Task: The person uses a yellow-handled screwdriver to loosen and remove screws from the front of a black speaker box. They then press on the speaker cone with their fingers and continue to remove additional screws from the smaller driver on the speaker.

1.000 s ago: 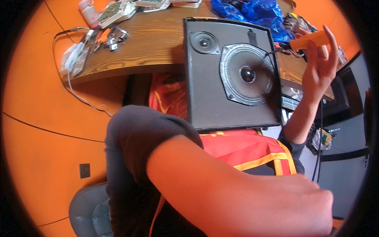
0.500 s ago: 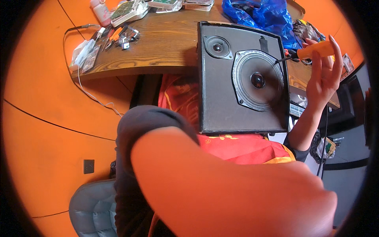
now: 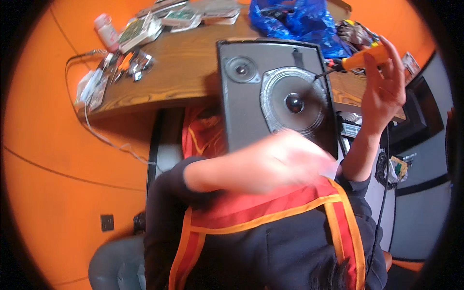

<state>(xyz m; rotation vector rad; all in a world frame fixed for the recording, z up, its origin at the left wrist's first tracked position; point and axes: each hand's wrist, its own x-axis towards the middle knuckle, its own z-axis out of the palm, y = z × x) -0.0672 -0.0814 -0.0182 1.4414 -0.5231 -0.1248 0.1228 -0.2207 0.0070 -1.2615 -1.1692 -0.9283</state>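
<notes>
A dark speaker cabinet (image 3: pixel 237 113) leans between my lap and the table edge, its front facing up. A small round driver (image 3: pixel 240 70) sits at its upper left, and a large woofer (image 3: pixel 273 99) beside it to the right. My right hand (image 3: pixel 385 94) grips the orange handle of a screwdriver (image 3: pixel 355 60) between thumb and fingers. Its dark shaft slants left to the upper right rim of the woofer; whether it sits in a screw is too small to tell. My left hand (image 3: pixel 290 159) is over the cabinet's lower part, its fingers smeared by motion.
On the wooden table (image 3: pixel 193 63) lie a blue plastic bag (image 3: pixel 314 24), circuit boards in pale casings (image 3: pixel 140 31), a pink bottle (image 3: pixel 106 31) and small tools (image 3: pixel 137 63). A white cable (image 3: pixel 111 140) hangs off the left edge. A red apron (image 3: pixel 270 205) covers my lap.
My left arm has swung up and forward from the near right, bringing the hand over the cabinet's lower part. The view has shifted. My right hand still holds the screwdriver at the woofer's rim.
</notes>
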